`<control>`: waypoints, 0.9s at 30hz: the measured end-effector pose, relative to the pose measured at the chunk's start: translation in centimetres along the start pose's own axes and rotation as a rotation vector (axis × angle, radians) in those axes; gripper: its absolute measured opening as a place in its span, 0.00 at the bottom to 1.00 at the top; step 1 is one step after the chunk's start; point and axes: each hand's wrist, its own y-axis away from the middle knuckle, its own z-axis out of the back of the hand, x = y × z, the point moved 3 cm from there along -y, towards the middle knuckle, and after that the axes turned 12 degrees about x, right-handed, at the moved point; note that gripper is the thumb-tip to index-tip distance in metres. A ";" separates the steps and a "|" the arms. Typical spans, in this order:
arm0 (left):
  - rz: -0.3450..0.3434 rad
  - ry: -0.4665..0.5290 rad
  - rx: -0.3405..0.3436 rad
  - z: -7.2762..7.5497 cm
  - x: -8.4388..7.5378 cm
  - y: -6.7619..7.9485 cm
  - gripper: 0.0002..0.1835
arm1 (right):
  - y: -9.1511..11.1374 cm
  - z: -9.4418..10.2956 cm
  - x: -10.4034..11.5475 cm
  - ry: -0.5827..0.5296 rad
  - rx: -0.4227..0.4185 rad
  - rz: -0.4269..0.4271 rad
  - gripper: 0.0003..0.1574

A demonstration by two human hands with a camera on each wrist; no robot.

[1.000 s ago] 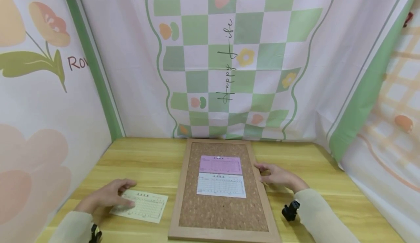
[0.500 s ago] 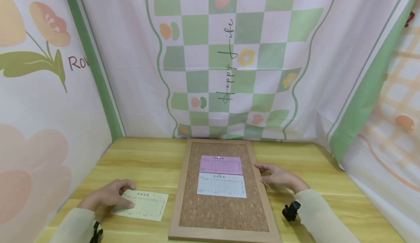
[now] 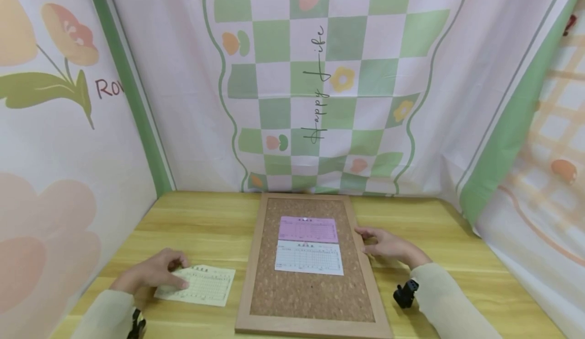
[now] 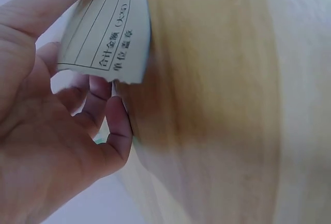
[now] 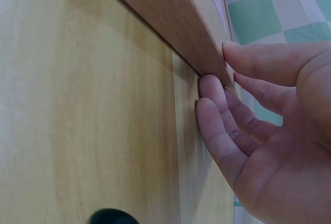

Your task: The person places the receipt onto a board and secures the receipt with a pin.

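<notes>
My left hand [image 3: 153, 271] pinches the left part of a pale yellow receipt slip [image 3: 207, 287], thumb on top, left of the board. In the left wrist view the slip's [image 4: 111, 38] torn edge lifts off the table, while the other fingers curl beneath it. A wood-framed corkboard [image 3: 315, 298] lies flat in the middle, bearing a pink slip [image 3: 315, 231] with a white pin at its top and a white slip [image 3: 308, 258] just below. My right hand [image 3: 388, 246] grips the board's right edge; the right wrist view has the thumb on the frame [image 5: 176, 22] and fingertips against its side.
The yellow wooden table [image 3: 201, 222] carries all of this. Behind it hangs a green-and-white checked curtain [image 3: 320, 100], which the board's far end nearly meets. A flowered cloth wall [image 3: 68, 176] closes off the left side. Each wrist wears a small black camera [image 3: 405, 294].
The left hand and the yellow slip have shifted very slightly up and to the right, with the slip's upper edge now a little bent. The right hand and corkboard have stayed put.
</notes>
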 end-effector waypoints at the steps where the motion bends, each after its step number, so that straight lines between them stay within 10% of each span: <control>1: 0.022 0.003 -0.003 0.0 0.3 -0.1 0.18 | 0.0 0.0 0.0 -0.006 0.000 0.001 0.41; 27: 0.187 0.045 0.020 0.1 -0.7 0.2 0.23 | 0.0 0.0 -0.1 -0.024 0.010 -0.009 0.41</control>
